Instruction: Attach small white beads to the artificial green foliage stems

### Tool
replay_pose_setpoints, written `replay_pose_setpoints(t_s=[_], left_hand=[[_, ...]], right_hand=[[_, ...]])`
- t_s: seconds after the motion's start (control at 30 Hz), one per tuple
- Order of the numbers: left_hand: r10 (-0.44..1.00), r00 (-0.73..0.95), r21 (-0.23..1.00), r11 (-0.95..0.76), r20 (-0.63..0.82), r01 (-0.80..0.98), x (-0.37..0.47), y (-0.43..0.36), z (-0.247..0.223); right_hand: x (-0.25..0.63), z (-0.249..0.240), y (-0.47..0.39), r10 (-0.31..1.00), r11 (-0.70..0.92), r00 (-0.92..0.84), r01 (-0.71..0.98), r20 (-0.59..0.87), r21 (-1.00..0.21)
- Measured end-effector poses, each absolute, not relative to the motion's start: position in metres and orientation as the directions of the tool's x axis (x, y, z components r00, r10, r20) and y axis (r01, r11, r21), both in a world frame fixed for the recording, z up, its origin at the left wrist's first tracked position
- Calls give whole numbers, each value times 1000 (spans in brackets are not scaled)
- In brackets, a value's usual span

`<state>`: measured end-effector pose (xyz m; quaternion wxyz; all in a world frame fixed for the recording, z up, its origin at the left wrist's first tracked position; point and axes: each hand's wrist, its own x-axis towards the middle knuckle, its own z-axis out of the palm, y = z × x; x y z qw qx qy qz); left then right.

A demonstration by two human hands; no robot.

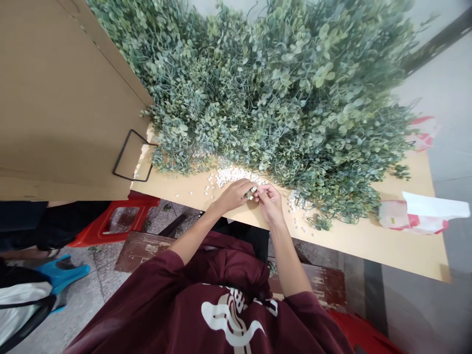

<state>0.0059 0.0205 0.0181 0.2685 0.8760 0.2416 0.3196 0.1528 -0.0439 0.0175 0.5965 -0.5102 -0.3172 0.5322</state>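
Observation:
My left hand [233,195] is closed around a small bunch of green stems with white ends [251,193], just above the table's front edge. Close beside it, my right hand [271,202] has thumb and fingers pinched together at the stem ends; whatever is between them is too small to make out. Behind both hands lies a pile of small white pieces [234,175]. More white pieces [294,199] are scattered to the right, near a loose leafy sprig [321,222].
Artificial green foliage [258,103] is heaped across the light wooden table [372,243]. A large cardboard box [70,98] and a black wire frame [123,152] stand left. Tissue packs [396,214] lie right. Below are a red stool [101,223] and another person's legs [55,221].

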Motion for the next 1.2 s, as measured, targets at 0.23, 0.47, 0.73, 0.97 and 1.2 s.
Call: replay_pose_setpoints(t_s=[0.23, 0.47, 0.73, 0.97, 1.2], left_hand=[[594, 661, 606, -753, 459, 256, 5, 22, 15], [504, 734, 545, -810, 456, 217, 3, 13, 36], [323, 840, 478, -874, 436, 88, 3, 14, 96], [692, 542, 250, -698, 477, 670, 54, 69, 97], [656, 462, 274, -707, 597, 652, 41, 68, 114]], right_hand=[[144, 20, -48, 941, -24, 334, -101, -57, -995], [158, 39, -64, 933, 6, 359, 30, 17, -1000], [270, 102, -128, 956, -244, -96, 271, -279, -931], [285, 133, -152, 872, -347, -159, 465, -463, -815], [282, 126, -161, 887, -348, -109, 477, -448, -807]])
